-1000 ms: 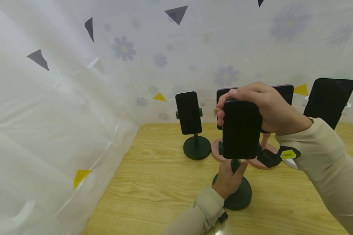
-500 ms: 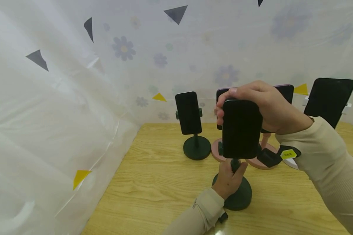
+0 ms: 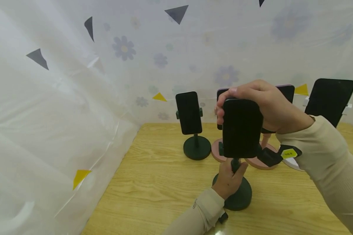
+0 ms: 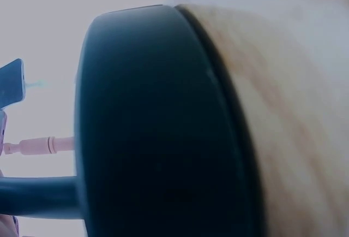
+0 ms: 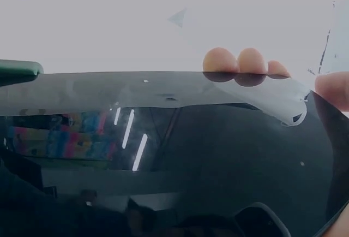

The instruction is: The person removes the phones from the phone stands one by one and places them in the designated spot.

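Observation:
A dark green phone stand [image 3: 242, 197] stands on the wooden table, holding a black-screened phone [image 3: 242, 129] upright. My left hand [image 3: 227, 182] grips its stem just above the round base. At the phone's top, my right hand [image 3: 266, 104] holds the upper edge, with fingers curled over the left corner. The right wrist view has fingertips [image 5: 251, 65] along the phone's long edge, near one end, and a green clamp arm [image 5: 19, 69] towards the other. In the left wrist view the thick base [image 4: 158, 128] fills the middle, its stem [image 4: 38, 197] reaching left.
Behind, a second green stand [image 3: 197, 148] carries a phone [image 3: 189, 112]. Pink stands [image 3: 217, 150] with phones are partly hidden behind my right hand. A phone [image 3: 329, 101] in a white clamp stands at right. White sheeting [image 3: 61, 107] borders the table [image 3: 153, 176] on the left and back.
My right hand and the phone's top edge have shifted up very slightly. My left hand stays on the stem, and the base has not moved.

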{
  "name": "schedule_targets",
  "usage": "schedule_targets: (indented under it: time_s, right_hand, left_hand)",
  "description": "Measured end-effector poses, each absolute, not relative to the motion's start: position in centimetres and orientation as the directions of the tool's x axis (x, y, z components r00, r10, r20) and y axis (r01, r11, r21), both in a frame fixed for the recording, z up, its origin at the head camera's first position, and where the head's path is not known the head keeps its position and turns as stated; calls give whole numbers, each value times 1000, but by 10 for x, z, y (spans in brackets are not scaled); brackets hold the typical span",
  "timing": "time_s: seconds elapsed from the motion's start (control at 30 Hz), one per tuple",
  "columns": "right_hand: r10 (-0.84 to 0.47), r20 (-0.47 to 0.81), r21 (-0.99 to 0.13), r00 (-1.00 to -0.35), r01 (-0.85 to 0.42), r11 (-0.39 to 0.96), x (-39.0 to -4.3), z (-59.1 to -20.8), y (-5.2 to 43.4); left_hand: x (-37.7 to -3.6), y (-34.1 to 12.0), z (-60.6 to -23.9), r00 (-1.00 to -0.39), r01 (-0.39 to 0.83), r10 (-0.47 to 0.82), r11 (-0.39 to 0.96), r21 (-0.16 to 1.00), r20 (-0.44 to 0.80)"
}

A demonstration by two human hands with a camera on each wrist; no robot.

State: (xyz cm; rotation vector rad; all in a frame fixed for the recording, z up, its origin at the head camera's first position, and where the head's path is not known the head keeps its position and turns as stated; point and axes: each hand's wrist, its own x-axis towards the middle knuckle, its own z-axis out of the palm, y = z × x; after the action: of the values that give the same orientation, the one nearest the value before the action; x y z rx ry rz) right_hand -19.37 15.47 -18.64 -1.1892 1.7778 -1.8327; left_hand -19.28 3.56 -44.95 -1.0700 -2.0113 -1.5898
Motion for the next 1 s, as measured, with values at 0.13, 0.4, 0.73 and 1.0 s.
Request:
schedule_targets:
  time_s: [0.13, 0.4, 0.73, 1.0]
  right_hand:
    - [-728, 330, -936, -601, -308, -171, -194, -186, 155]
    - [-733, 327, -941, -596, -282, -189, -194, -186, 155]
    - [-731, 340, -935, -592, -298, -194, -194, -185, 157]
    - [-722, 323, -942, -611, -278, -186, -193, -186, 158]
  left_hand:
    - [-193, 36, -449, -650, 740, 337, 78, 668, 681]
    - [-192, 37, -450, -660, 731, 334, 79, 678, 673]
    - [-191, 37, -450, -657, 733, 339, 78, 676, 673]
    - [-191, 40, -453, -639, 749, 332, 62, 660, 694]
